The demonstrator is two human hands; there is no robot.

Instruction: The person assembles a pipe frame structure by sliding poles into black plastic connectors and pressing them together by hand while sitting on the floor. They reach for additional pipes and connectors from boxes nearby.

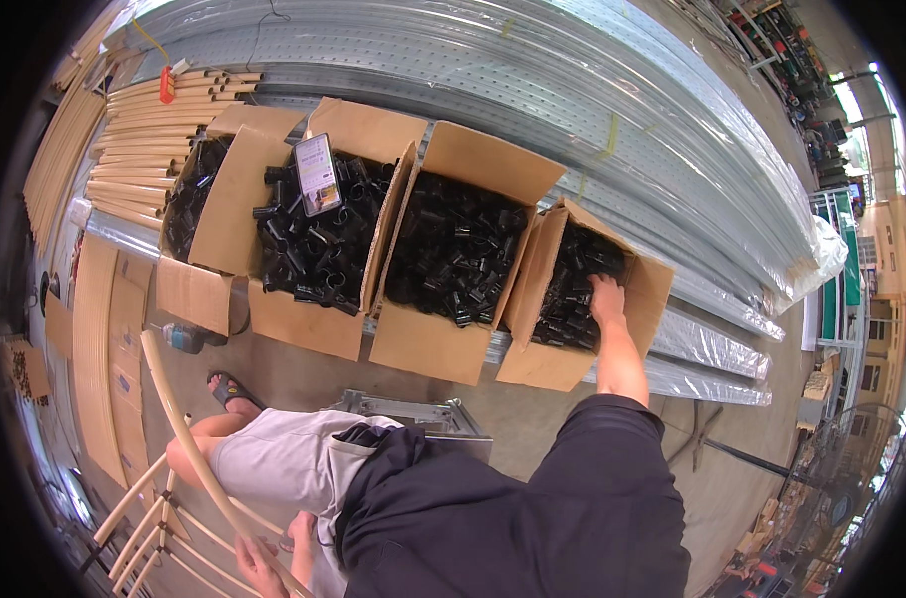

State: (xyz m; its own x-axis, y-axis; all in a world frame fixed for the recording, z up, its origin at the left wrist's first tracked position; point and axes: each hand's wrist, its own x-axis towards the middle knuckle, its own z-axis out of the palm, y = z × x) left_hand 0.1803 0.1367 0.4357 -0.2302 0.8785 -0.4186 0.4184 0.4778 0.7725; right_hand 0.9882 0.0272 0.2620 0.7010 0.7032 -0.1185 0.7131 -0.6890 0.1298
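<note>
My right hand (607, 299) reaches into the rightmost cardboard box (553, 367), among black pipe fittings (571, 289). Its fingertips are hidden, so whether they grip a fitting does not show. At the lower left, my left hand (261, 568) is closed around a long beige pipe (199, 460), which slants up past my knee. Below that pipe is a frame of beige pipes (159, 533) joined by dark connectors.
More open boxes of black fittings (458, 249) stand in a row to the left. A phone (317, 175) lies on one. Behind are plastic-wrapped metal profiles (473, 75) and stacked beige pipes (139, 149). A power tool (184, 337) sits on the floor; a fan (852, 488) stands right.
</note>
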